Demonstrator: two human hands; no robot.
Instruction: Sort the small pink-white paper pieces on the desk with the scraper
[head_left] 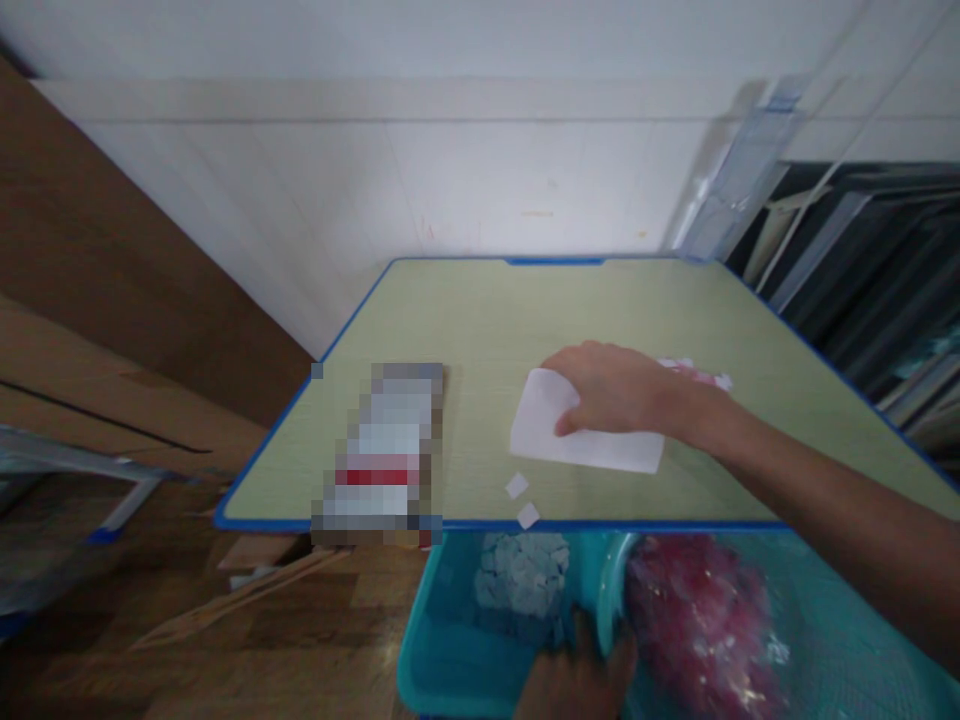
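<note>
My right hand reaches across the table from the right. Its fingers are closed over the top edge of a white sheet of paper, with the thumb against the near face. Two small white paper squares lie between the sheet and the table's front edge. At the bottom, my left hand is low over a teal bin, fingers apart and blurred, with nothing visible in it. A pile of small whitish pieces fills the bin's far part. Behind my right wrist lie small pink-and-white pieces.
A pixelated box-like item lies on the left of the pale table with blue edging. Right of the teal bin is clear plastic holding pinkish-red pieces. A clear plastic container leans at the back right. Cardboard stands left.
</note>
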